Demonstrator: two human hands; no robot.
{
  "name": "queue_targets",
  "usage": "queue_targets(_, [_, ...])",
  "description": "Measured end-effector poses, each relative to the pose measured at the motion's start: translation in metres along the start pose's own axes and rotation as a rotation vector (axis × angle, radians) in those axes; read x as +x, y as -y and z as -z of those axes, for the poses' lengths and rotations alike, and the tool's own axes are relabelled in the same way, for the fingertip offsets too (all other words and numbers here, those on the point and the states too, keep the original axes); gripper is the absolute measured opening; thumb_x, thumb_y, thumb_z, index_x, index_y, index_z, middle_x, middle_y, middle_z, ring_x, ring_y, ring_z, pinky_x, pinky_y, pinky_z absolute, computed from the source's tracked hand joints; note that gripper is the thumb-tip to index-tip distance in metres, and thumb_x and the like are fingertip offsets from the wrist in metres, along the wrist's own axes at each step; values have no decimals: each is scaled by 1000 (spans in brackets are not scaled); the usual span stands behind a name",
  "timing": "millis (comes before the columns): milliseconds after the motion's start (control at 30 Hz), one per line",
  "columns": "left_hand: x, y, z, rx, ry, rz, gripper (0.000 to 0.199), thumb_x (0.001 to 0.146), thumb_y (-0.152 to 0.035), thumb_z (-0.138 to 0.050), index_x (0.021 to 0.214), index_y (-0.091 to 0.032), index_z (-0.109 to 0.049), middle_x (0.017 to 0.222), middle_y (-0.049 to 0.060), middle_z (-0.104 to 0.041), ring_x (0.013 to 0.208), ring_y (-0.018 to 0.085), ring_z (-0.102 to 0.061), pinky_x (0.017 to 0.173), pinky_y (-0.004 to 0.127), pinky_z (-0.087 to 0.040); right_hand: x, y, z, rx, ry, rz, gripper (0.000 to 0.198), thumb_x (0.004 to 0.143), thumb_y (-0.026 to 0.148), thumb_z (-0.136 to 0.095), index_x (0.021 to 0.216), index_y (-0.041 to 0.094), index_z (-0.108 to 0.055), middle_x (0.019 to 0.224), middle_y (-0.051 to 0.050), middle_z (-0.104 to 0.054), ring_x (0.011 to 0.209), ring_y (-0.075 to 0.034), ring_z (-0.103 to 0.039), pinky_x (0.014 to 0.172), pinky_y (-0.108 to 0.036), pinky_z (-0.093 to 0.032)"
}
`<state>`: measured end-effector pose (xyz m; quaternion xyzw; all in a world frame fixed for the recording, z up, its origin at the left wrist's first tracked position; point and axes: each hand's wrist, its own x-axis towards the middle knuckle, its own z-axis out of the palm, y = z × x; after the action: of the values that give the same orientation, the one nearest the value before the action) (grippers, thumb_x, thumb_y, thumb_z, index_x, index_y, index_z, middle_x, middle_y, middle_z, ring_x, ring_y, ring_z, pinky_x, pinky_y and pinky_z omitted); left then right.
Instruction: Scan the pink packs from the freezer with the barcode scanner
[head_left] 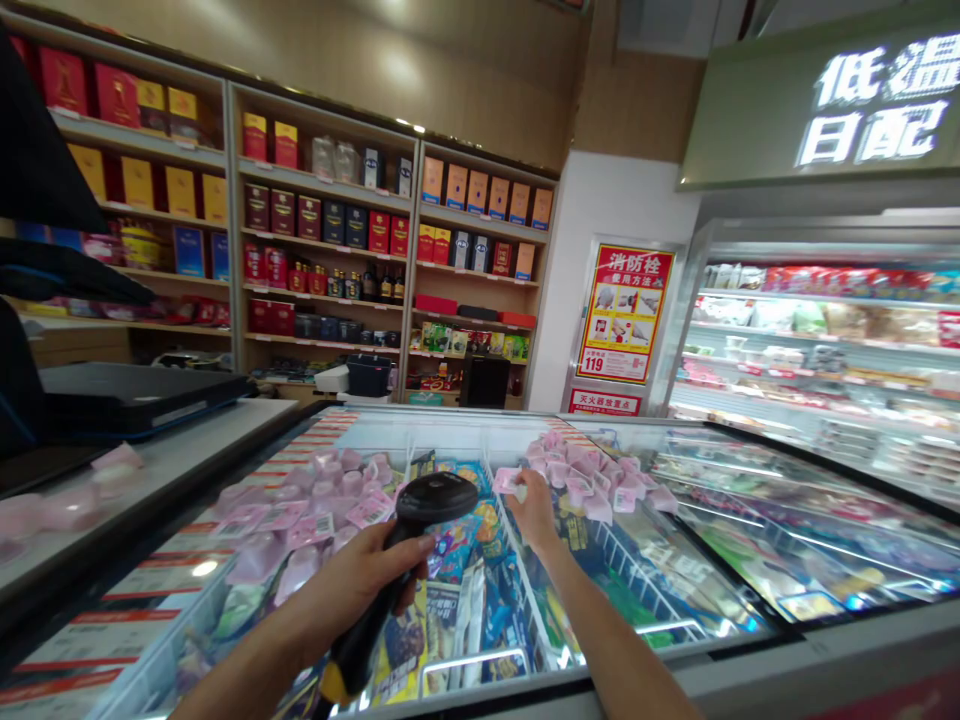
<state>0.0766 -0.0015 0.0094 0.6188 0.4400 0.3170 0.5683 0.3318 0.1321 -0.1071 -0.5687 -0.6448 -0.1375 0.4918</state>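
Note:
My left hand (390,562) is wrapped round the handle of a black barcode scanner (435,497), held above the glass lid of a chest freezer. My right hand (534,508) pinches a small pink plastic cup with a printed label (508,481) over the same glass. Left of the scanner spreads a pile of pink cups (330,495), some with barcode labels facing up. A second heap of pink cups (592,470) lies on the glass just right of my right hand.
Below the glass, wire baskets (517,590) hold colourful frozen packets. To the left, a counter (150,470) carries a flat black device (135,392) and more pink cups. Behind stand shelves of boxed goods (330,215); a lit refrigerated display (817,350) is at right.

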Motion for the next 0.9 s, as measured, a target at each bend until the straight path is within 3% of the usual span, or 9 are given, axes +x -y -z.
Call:
queue_targets(300, [1, 1, 2, -50, 23, -15, 33, 62, -50, -53, 57, -17, -51, 45, -5, -51, 43, 8, -43, 45, 20, -32, -9, 26, -17, 173, 13, -63, 21, 60, 21, -48, 81, 18, -44, 75, -1, -51, 71, -14, -49, 67, -27, -39])
queue_targets(533, [1, 6, 15, -55, -74, -95, 31, 66, -47, -52, 59, -16, -51, 45, -5, -50, 43, 9, -43, 47, 21, -33, -9, 39, -32, 226, 54, -177, 24, 61, 22, -50, 85, 18, -45, 76, -2, -53, 69, -15, -52, 66, -28, -41])
queue_targets(700, [1, 12, 32, -27, -123, -30, 31, 65, -47, -53, 61, -16, -53, 48, -4, -52, 45, 10, -45, 47, 21, -33, -6, 67, -61, 140, 148, -285, 22, 68, 17, -43, 87, 15, -53, 86, -9, -57, 84, -21, -53, 75, -32, -40])
queue_targets(900, [-5, 10, 33, -40, -192, -53, 31, 65, -46, -53, 55, -17, -50, 43, -5, -49, 43, 10, -42, 47, 22, -33, -4, 101, -91, 97, 213, -328, 33, 69, 11, -40, 100, 11, -52, 100, -13, -56, 99, -22, -49, 85, -35, -36])
